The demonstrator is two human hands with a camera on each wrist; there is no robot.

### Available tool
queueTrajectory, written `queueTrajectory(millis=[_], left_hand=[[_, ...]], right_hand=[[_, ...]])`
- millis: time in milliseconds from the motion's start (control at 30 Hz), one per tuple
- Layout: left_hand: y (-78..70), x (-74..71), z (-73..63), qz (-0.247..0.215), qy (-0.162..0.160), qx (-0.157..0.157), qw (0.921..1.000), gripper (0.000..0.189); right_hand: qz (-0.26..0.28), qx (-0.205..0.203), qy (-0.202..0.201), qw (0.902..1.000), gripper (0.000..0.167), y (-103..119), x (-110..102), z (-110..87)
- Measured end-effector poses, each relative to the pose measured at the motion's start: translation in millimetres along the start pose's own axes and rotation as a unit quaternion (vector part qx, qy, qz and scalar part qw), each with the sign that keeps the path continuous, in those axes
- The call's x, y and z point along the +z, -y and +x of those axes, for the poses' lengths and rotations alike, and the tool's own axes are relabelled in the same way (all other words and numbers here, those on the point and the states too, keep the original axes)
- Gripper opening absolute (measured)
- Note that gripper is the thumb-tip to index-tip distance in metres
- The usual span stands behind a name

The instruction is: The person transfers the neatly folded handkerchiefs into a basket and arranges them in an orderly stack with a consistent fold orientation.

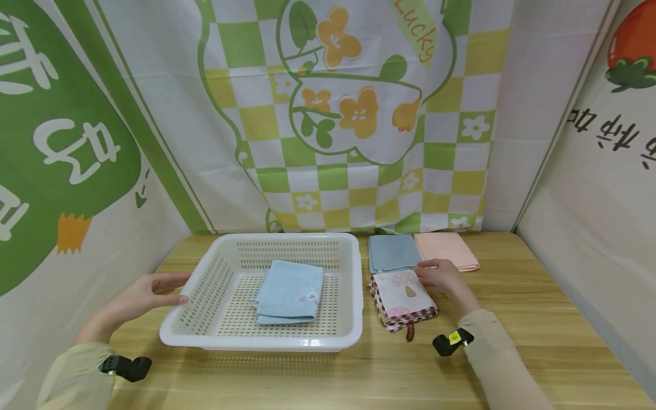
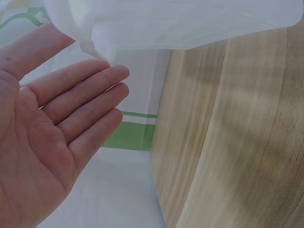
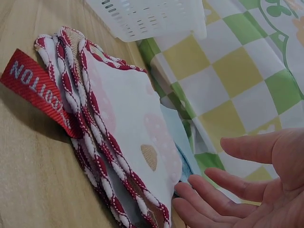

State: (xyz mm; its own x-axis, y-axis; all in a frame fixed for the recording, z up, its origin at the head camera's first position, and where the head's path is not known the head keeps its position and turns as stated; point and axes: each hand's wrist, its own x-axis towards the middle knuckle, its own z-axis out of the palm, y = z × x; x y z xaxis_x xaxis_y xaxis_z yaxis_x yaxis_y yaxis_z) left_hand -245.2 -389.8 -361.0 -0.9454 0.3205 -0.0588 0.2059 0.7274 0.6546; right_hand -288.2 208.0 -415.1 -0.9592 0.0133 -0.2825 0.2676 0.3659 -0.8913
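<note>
At the left, the pale-blue towel [image 1: 291,290] lies folded inside the basket [image 1: 256,342], so one looks done; rightward, the grey-blue towel [image 1: 393,253], patterned towel [image 1: 402,293] and pink towel [image 1: 446,250] lie folded on the tabletop [image 1: 246,384], apparently three left. The left arm reaches in from the lower left; the left grip [image 1: 135,299] is at the basket's left rim, fingers straight, thumb apart, pinching nothing. The right arm angles inward; the right grip [image 1: 441,278] is spread beside the patterned towel's right edge, fingers slightly bent, contact unclear.
</note>
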Motion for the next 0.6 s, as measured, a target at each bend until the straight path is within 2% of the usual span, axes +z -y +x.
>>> queueTrajectory(millis=[400, 600], left_hand=[[1.6, 0.5, -0.1, -0.002, -0.002, 0.002, 1.0, 0.064], [1.1, 0.6, -0.3, -0.001, -0.004, 0.002, 1.0, 0.064]], right_hand=[[0.014, 0.02, 0.004, 0.9997, 0.051, -10, -4, 3.8], [0.003, 0.035, 0.01, 0.9994, 0.051, -13, -5, 5.1]])
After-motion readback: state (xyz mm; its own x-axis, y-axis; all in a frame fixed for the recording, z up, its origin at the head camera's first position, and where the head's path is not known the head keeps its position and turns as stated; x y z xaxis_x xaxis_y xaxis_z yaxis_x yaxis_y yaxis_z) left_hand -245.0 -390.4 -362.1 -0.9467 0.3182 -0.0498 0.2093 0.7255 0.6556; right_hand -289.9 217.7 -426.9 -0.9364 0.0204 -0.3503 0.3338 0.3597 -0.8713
